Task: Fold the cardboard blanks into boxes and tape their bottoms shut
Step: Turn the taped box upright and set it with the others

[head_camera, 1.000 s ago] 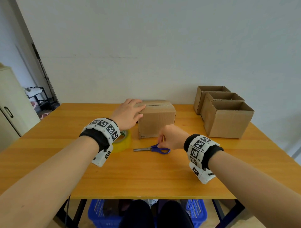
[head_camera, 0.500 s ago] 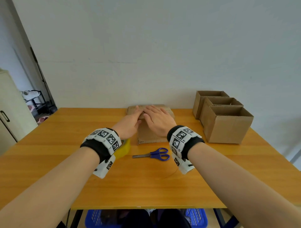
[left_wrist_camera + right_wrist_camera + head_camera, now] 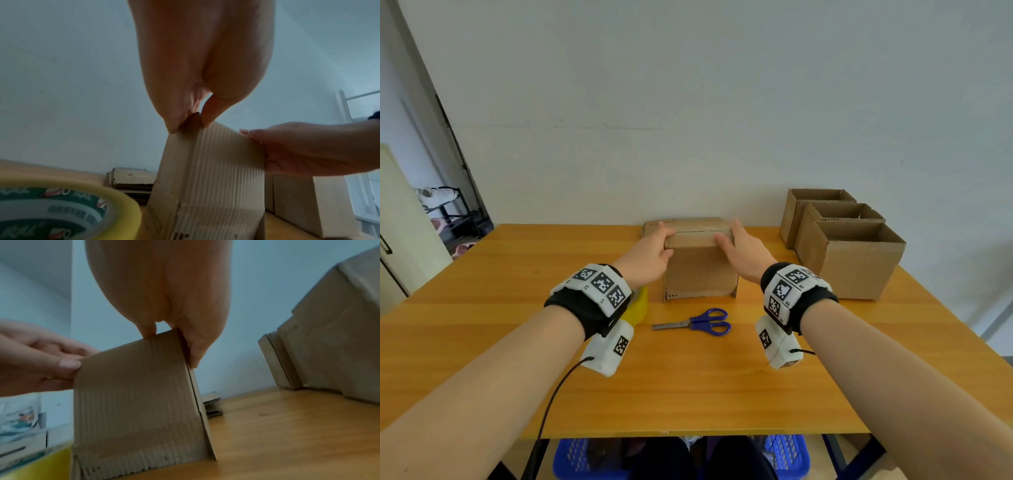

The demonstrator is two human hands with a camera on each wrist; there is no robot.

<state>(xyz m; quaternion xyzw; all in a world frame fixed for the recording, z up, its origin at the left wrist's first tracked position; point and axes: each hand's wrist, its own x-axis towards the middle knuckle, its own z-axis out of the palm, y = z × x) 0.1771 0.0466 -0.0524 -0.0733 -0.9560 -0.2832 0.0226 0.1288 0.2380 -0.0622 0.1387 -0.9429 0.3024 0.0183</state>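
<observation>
A folded brown cardboard box stands on the wooden table with its closed bottom flaps facing up. My left hand grips its top left corner, thumb on the near face and fingers over the top. My right hand grips the top right corner the same way. A yellow tape roll lies just left of the box, half hidden under my left wrist. Blue-handled scissors lie in front of the box. Flat blanks are stacked behind it.
Three finished open boxes stand in a row at the right rear of the table. A wall runs behind the table. Blue baskets sit on the floor beneath the near edge.
My right hand left the scissors and came up onto the box. Both hands went from lying on the box top to gripping its two upper corners.
</observation>
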